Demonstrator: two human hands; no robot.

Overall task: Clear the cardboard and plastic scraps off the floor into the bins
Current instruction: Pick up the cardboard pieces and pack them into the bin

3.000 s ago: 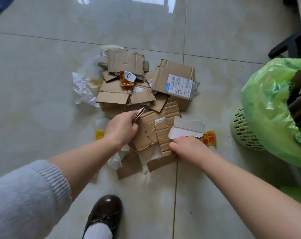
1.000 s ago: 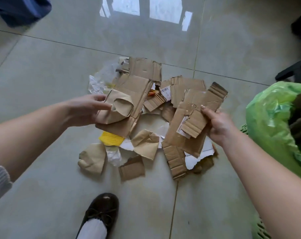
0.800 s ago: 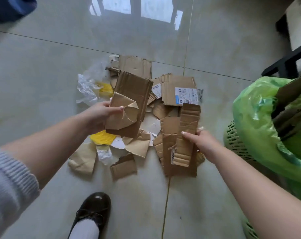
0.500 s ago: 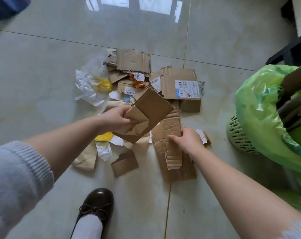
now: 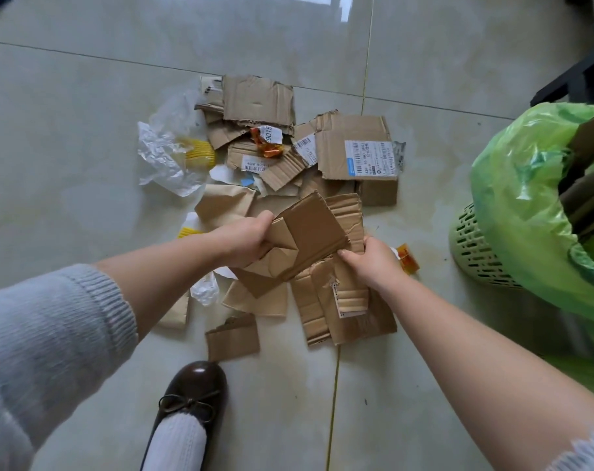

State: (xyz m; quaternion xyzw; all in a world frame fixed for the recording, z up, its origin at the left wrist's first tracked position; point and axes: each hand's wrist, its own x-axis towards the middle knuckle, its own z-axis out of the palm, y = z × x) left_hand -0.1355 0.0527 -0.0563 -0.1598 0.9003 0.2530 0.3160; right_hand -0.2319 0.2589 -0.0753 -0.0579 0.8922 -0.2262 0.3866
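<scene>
- Left hand (image 5: 246, 237) grips folded brown cardboard sheet (image 5: 309, 237)
- Right hand (image 5: 373, 260) pinches same sheet's right edge
- Green-bagged lattice bin (image 5: 475, 253) right of sheet

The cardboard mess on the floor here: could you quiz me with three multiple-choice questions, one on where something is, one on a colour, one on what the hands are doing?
1. Where does the lined bin stand, seen from the person?
A. to the right of the scrap pile
B. to the left of the pile
C. beyond the pile's far edge

2. What colour is the bin's plastic liner?
A. black
B. green
C. white

3. What is the left hand doing?
A. lying flat on the tiles
B. hanging idle, holding nothing
C. gripping folded cardboard pieces

Answers:
1. A: the bin sits at the right edge of the view, beside the scrap pile.
2. B: the liner draped over its rim is bright green.
3. C: the left hand curls round the folded cardboard pieces, whose other edge the right hand holds.
</scene>
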